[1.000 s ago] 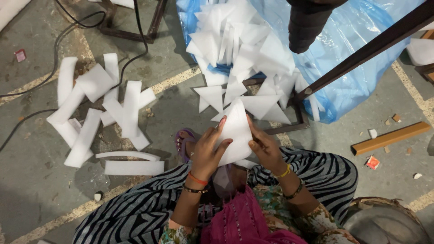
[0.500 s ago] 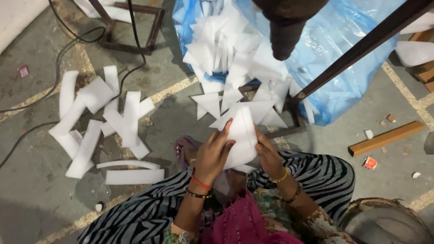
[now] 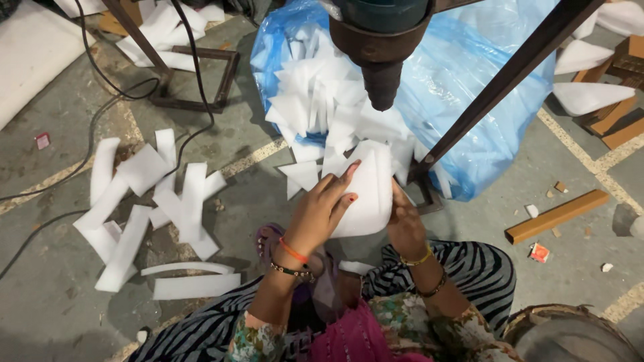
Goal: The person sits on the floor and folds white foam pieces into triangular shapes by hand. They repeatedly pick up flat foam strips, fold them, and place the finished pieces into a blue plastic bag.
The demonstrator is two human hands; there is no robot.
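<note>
Two hands grip one white foam sheet (image 3: 367,194) below the dark drill head (image 3: 381,47), the left hand (image 3: 320,211) clasping its 9 o'clock edge, the right hand (image 3: 404,224) its 4 o'clock edge, foam strips (image 3: 144,201) at 9 o'clock.

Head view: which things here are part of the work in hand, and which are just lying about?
In hand:
- white foam sheet, held by left hand and right hand
- pile of cut foam pieces on blue plastic bag
- machine head above

Lying about:
- foam strips
- wooden block
- black cables
- metal frame
</note>
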